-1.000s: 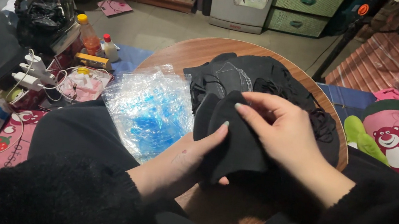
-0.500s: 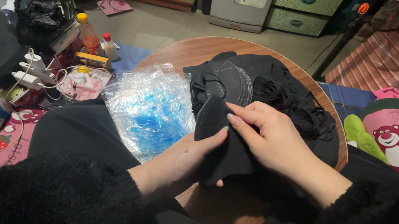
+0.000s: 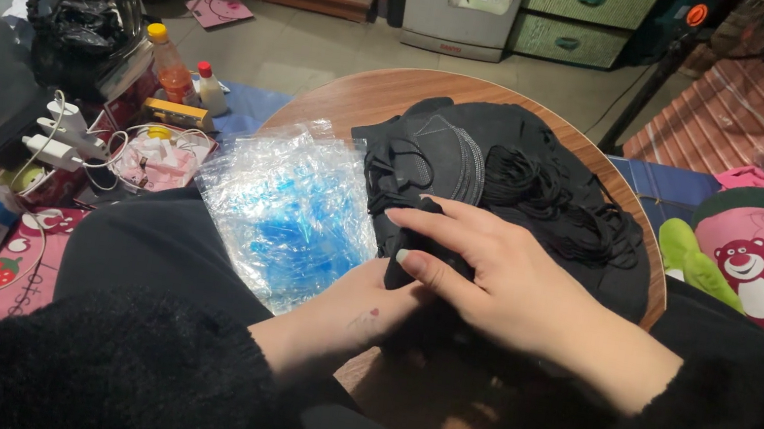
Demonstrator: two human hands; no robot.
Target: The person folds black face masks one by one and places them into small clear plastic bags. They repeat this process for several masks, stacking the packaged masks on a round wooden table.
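Black mask [image 3: 400,265] is pinched between both hands, left hand [image 3: 368,312] beneath, right hand [image 3: 502,281] on top; firm, even pressure suits.

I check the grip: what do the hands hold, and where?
Both hands, left hand and right hand, pinch one folded black face mask; exact grip place is hidden.

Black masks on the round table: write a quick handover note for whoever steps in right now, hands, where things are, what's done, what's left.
Left hand: under the folded black mask, gripping it from below.
Right hand: laid over the same mask, fingers pressing it flat.
Pile of black masks with loose ear loops lies on the round wooden table, just beyond the hands.
Stack of clear plastic sleeves lies to the left of the pile, none in hand.
Done: one mask folded in hand.
Left: the mask is not yet in a sleeve; the pile remains.
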